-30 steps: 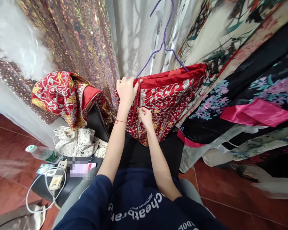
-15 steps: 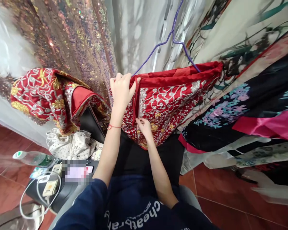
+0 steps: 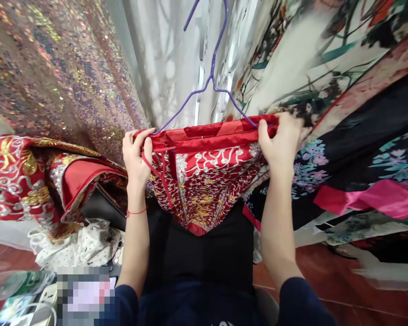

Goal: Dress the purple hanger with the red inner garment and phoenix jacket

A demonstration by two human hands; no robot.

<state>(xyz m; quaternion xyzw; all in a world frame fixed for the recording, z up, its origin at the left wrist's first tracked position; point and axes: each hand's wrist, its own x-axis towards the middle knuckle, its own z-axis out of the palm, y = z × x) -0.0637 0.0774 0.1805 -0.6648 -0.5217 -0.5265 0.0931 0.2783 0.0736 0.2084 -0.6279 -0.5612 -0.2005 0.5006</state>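
Note:
A red skirt [image 3: 207, 181], embroidered in silver and gold, hangs by its plain red waistband from a purple wire hanger [image 3: 212, 74]. My left hand [image 3: 136, 156] grips the waistband's left end, and a thin red tie [image 3: 161, 179] dangles beside its thumb. At the opposite end, my right hand [image 3: 281, 140] is closed around the waistband, thumb on the near side. The band is spread between both hands, with the hanger's arms running down into it. The skirt's lower part narrows to a point over a black surface.
Another red embroidered garment [image 3: 30, 176] lies at the left, above a dotted white cloth [image 3: 80, 244]. A plastic bottle [image 3: 23, 283] and a white cable [image 3: 42, 308] are at lower left. Sequined fabric [image 3: 64, 68] hangs behind; a black floral garment [image 3: 353, 136] hangs at right.
My right hand has left the tie and moved up to the waistband's right end. My left hand has shifted left and lower in view. The hanger's hook now shows.

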